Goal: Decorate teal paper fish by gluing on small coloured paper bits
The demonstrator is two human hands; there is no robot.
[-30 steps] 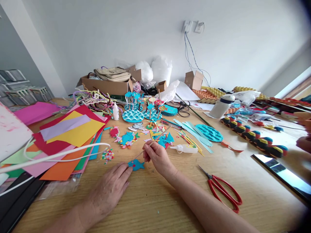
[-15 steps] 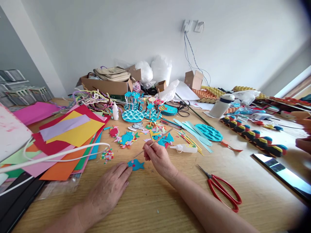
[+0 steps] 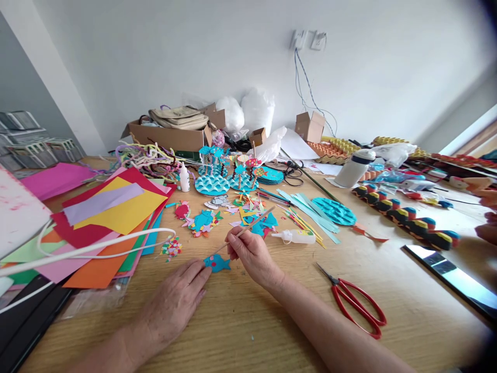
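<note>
A small blue paper fish [image 3: 220,263] with a red and a pink dot lies flat on the table. My left hand [image 3: 174,295] rests palm down, fingers stretched out, its fingertips on the fish's left end. Pinched in my right hand [image 3: 252,256] is a thin wooden stick [image 3: 261,219], its lower tip at the fish's upper edge. Just left of the fish sits a pile of tiny coloured paper dots [image 3: 171,248]. Beyond my hands are several blue fish cutouts [image 3: 202,221] and a glue bottle [image 3: 297,237] on its side.
Red-handled scissors [image 3: 359,305] lie to the right of my right forearm. Coloured paper sheets [image 3: 120,207] and a white cable [image 3: 116,243] spread at left. Finished blue wave pieces [image 3: 212,185] stand behind. A phone [image 3: 450,280] and another person's hand [image 3: 487,212] are at right.
The stick and my right hand have shifted very slightly. My left hand and the fish stay in place. The other person's hand at the right edge has moved a little.
</note>
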